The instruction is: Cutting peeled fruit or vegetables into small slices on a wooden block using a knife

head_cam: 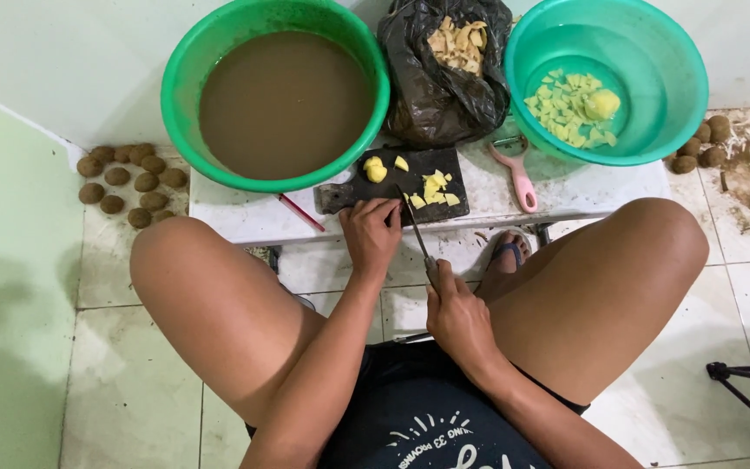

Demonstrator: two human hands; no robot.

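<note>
Head view is showing the right hand (460, 320) closing its grip around a knife (418, 236) angled over the dark cutting board (349, 193), the left hand (372, 233) curling on that board's near edge beside yellow potato pieces (434, 189), with the muddy-water basin (275, 91), black peel bag (440, 95) and pink peeler (518, 174) crowding behind it on the desk (245, 217).

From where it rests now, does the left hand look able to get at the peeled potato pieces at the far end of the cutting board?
Probably yes. The left hand rests on the near edge of the black cutting board, and the peeled potato pieces lie just beyond its fingers with bare board between. The knife is off to its right.
</note>
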